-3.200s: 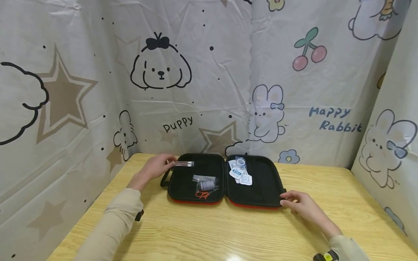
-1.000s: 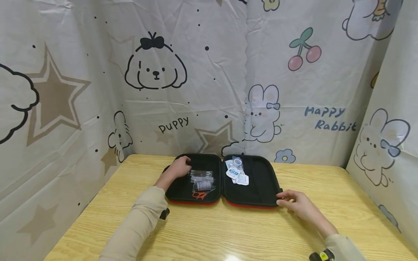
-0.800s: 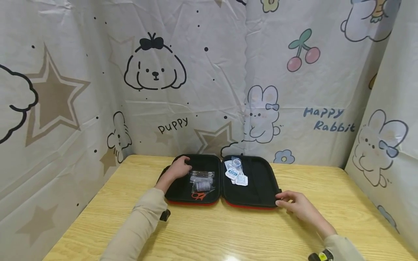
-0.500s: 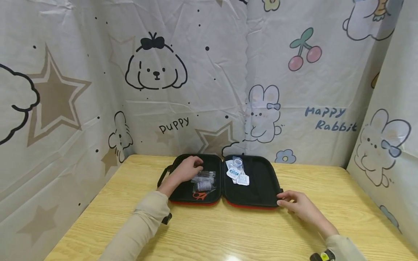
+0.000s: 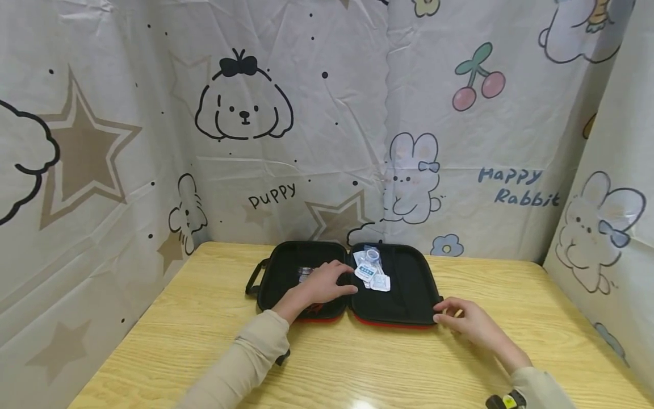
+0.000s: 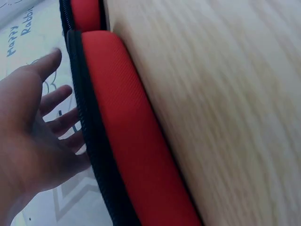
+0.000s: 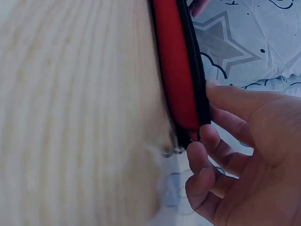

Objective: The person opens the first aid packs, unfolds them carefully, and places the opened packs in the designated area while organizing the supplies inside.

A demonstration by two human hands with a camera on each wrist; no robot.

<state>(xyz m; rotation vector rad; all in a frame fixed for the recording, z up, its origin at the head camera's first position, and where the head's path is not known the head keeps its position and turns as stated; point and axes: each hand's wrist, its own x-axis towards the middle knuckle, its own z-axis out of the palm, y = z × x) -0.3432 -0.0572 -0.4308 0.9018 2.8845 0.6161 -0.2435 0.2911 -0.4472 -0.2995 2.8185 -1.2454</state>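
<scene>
The open case point(image 5: 419, 284) lies partly under the spread left hand point(image 5: 325, 284), pinched by the right hand point(image 5: 471, 325).

Open case point(image 5: 411, 287) on wooden table point(image 5: 403, 363)

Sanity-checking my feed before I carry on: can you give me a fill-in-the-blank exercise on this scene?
The right hand grips the case at its near ____ corner.
The left hand holds ____.
The black handle is on the case's ____ side.
The outer wall of the case is coloured ____.

Missing words: right; nothing; left; red.
</scene>
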